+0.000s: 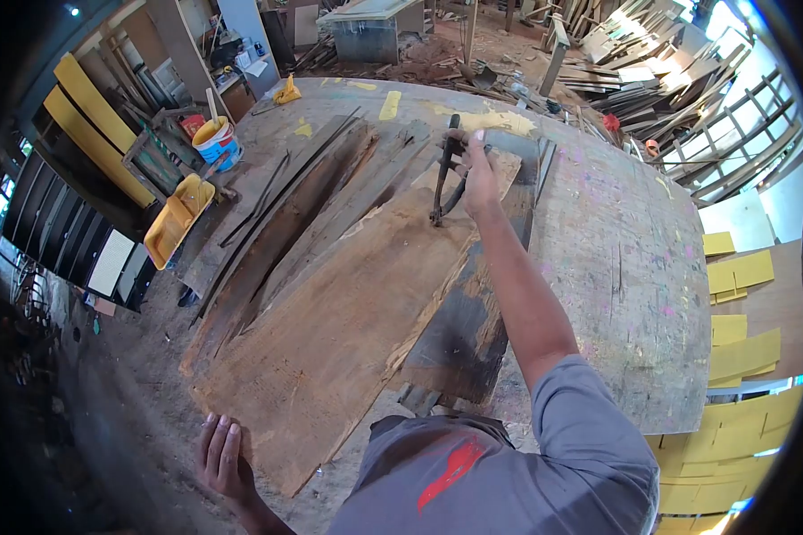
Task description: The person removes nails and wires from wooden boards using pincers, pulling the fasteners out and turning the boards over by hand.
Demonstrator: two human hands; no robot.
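My right hand (480, 178) is closed around the dark handles of a pair of pincers (441, 189). Their jaws point down at the far part of a worn brown wooden board (321, 312), touching or very near its surface. The board lies aslant across the table, with splintered edges. At its near left corner is my left hand (223, 456), fingers stretched out and side by side, with nothing visible in them. Whether it touches the board I cannot tell. A darker panel (451, 343) lies under the board's right side.
Long dark strips and weathered planks (299, 201) lie left of the board. A paint bucket (216, 143) and a yellow paint tray (178, 218) stand at the table's left edge. Yellow-painted boards (740, 272) are at the right. Scrap wood (633, 71) is piled behind.
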